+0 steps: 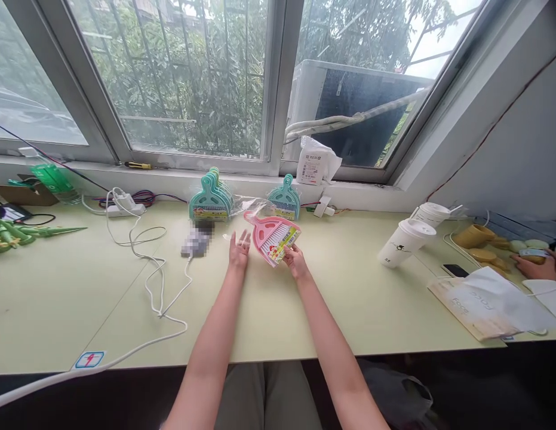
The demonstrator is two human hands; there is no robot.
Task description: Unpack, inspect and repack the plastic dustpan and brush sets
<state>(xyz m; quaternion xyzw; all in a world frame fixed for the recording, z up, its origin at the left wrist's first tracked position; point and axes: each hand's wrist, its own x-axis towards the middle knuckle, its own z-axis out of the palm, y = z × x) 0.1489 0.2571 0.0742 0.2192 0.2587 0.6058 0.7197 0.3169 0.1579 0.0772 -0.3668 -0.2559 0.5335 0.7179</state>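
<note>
A pink dustpan and brush set (269, 234) with a yellow-green label is tilted above the table, its handle pointing up and to the left. My right hand (295, 261) grips its lower right edge by the label. To the left of the set, my left hand (239, 251) is open, fingers spread and palm turned up, holding nothing. Behind it stands a row of teal dustpan sets (210, 197) against the window sill. Another teal set (285, 198) stands behind the pink one, with clear plastic wrapping (251, 206) between the teal groups.
White cables (161, 286) and a power strip (125, 209) are on the left of the pale table (349, 310). White cups (405, 242), a phone (455, 270) and a paper bag (479, 304) lie right. Another person's hand (535, 266) shows at the far right.
</note>
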